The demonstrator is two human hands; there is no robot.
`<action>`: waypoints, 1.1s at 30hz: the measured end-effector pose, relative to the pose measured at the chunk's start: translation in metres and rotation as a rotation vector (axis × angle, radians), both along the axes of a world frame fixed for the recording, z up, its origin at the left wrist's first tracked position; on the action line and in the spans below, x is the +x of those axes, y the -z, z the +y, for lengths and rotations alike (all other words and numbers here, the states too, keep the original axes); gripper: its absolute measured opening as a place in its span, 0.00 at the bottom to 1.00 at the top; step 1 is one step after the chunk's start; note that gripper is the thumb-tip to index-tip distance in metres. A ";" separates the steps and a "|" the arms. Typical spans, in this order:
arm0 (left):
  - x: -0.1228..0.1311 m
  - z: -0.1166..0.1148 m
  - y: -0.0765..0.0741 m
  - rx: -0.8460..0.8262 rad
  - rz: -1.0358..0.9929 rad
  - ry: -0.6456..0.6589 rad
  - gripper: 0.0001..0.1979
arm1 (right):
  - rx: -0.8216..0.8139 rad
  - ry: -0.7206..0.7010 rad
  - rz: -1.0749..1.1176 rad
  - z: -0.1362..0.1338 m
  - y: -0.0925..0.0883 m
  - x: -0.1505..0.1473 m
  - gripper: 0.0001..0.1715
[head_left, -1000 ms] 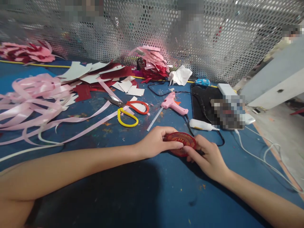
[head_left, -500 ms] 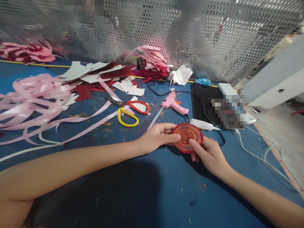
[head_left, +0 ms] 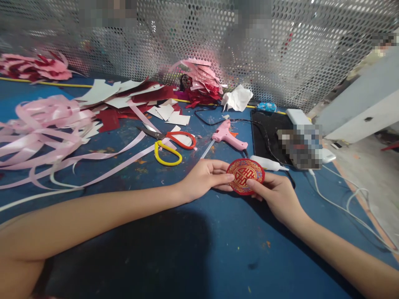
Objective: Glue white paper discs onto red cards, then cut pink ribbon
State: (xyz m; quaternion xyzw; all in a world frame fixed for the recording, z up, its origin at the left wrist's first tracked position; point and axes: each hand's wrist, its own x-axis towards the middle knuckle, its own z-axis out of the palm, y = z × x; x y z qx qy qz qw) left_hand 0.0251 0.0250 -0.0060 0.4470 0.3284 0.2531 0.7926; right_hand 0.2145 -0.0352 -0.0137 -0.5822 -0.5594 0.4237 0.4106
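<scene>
A blue desk (head_left: 218,249), spotted with paint, fills the view. A metal screen (head_left: 187,37) full of holes stands along its 12 o'clock edge. At 9 o'clock lies a big loose heap of pink ribbon (head_left: 40,128), with strands trailing toward the middle. At 11 o'clock white and dark red paper scraps (head_left: 124,99) are spread flat, some overlapping. A black mat (head_left: 268,128) lies at 2 o'clock, with a dark cord crossing it.

Near the middle, scissors (head_left: 170,145) with one red and one yellow handle rest on a ribbon strand. At 3 o'clock from them lies a pink glue gun (head_left: 227,137) on its side, its nozzle toward 8 o'clock.

The left grip (head_left: 202,178) and the right grip (head_left: 277,195) come together just below the glue gun, and both are closed on a round red badge (head_left: 245,176) with a gold pattern. The badge sits between them, at 3 o'clock from the left grip and 10 o'clock from the right. It is tilted up so its face looks at the person, and its lower edge is close to the desk. The left thumb presses its 9 o'clock rim, the right thumb its 5 o'clock rim, and the other fingers are behind it. A small white glue bottle (head_left: 268,164) lies on its side just beyond the badge at 2 o'clock.
</scene>
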 end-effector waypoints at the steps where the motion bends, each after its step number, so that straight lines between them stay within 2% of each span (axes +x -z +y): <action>1: 0.000 0.000 0.000 0.000 0.000 0.005 0.11 | -0.010 -0.001 0.000 0.000 0.001 0.001 0.18; 6: 0.000 0.001 0.001 0.000 -0.001 0.043 0.10 | -0.036 0.002 -0.017 -0.001 0.003 0.001 0.20; 9: 0.000 0.000 0.001 0.002 -0.016 0.036 0.09 | 0.061 0.012 -0.095 -0.002 0.001 0.000 0.17; 11: 0.000 -0.002 0.002 0.015 -0.061 0.009 0.11 | 0.288 0.033 -0.242 -0.003 0.000 0.003 0.12; 13: 0.000 -0.002 0.002 -0.005 -0.129 -0.007 0.17 | 0.661 0.029 -0.442 -0.003 0.000 0.010 0.06; 15: -0.001 -0.001 0.003 -0.053 -0.157 0.032 0.24 | 1.028 0.011 -0.685 -0.002 0.003 0.020 0.12; 16: -0.001 0.000 0.004 -0.072 -0.141 0.066 0.25 | 1.155 0.013 -0.802 -0.002 0.004 0.024 0.18; 18: 0.000 0.001 0.005 -0.069 -0.078 0.099 0.21 | 1.226 0.049 -0.933 -0.001 0.007 0.028 0.25; 19: 0.000 0.001 0.006 -0.052 -0.050 0.078 0.19 | 1.179 0.069 -0.912 -0.001 0.008 0.027 0.27; 21: 0.000 0.001 0.007 -0.012 -0.023 -0.020 0.15 | 0.983 0.130 -0.696 -0.001 0.010 0.022 0.25; 23: 0.000 0.001 0.007 0.021 -0.016 -0.112 0.14 | 0.731 0.159 -0.403 -0.001 0.010 0.016 0.20; 25: 0.000 0.000 0.006 0.039 0.002 -0.141 0.14 | 0.520 0.136 -0.215 -0.001 0.009 0.010 0.13; 27: -0.001 -0.001 0.005 0.044 0.023 -0.134 0.15 | 0.383 0.116 -0.175 -0.002 0.006 0.006 0.08; 30: -0.001 0.000 0.005 0.042 0.022 -0.122 0.16 | 0.240 0.160 -0.159 -0.001 0.002 0.003 0.14; 33: -0.001 0.002 0.006 0.024 -0.040 -0.118 0.17 | 0.083 0.167 -0.027 0.001 0.000 0.002 0.17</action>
